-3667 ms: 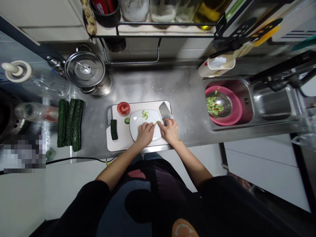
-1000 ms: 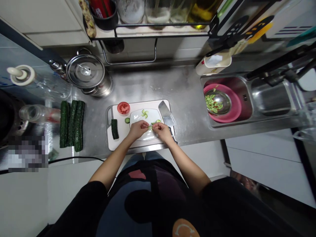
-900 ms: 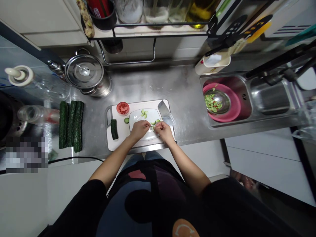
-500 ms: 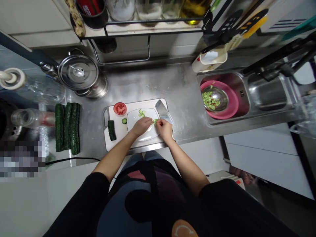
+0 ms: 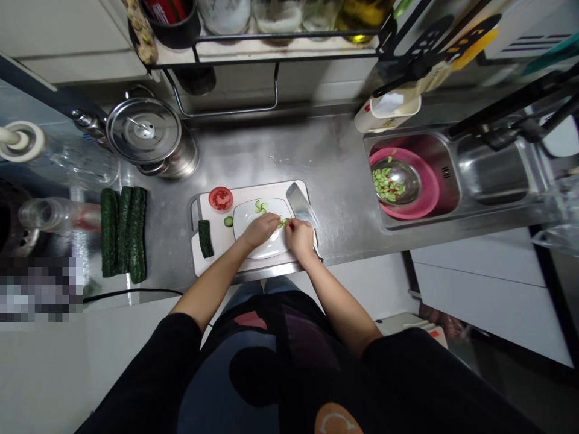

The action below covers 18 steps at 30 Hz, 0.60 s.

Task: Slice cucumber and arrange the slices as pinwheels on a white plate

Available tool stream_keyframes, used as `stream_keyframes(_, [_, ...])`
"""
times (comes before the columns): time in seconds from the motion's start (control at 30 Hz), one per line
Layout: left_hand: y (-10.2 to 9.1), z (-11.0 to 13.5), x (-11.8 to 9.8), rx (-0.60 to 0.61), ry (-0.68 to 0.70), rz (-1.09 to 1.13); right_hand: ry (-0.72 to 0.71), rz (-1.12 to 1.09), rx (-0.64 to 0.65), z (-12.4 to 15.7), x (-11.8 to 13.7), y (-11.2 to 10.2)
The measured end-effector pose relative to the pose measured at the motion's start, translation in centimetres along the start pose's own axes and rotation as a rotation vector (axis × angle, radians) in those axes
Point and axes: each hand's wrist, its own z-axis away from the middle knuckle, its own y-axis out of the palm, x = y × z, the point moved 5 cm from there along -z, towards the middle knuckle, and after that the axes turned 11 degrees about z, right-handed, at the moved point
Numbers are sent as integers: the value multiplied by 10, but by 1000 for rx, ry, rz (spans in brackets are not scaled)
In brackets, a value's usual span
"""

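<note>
A white plate (image 5: 246, 212) lies on the white cutting board (image 5: 199, 259). Over its right part, my left hand (image 5: 263, 230) and my right hand (image 5: 299, 235) meet with fingers pinched around thin green cucumber slices (image 5: 283, 223). More curved cucumber slices (image 5: 261, 207) are arranged at the plate's far side. Right of the plate lies a cleaver (image 5: 301, 202), its handle partly under my right hand. On the board's left are a cut piece of cucumber (image 5: 205, 239), a small cucumber end (image 5: 228, 222) and a halved tomato (image 5: 221, 199).
Several whole cucumbers (image 5: 123, 232) lie on the steel counter at left, near a lidded pot (image 5: 145, 132). A pink basin (image 5: 427, 199) with a metal bowl of scraps sits in the sink (image 5: 452, 211). A rack of jars (image 5: 275, 51) hangs above.
My fingers shift slightly at the cucumber slices on the plate's right side, my right hand turning a little over them. The other things stay in place.
</note>
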Motion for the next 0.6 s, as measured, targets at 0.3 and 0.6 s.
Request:
stream_keyframes(0.3, [-3, 0, -8, 39, 71, -39, -20, 121, 12, 3, 3, 4])
stream_keyframes(0.6, [-13, 7, -12, 31, 106, -96, -204, 143, -67, 18, -1, -6])
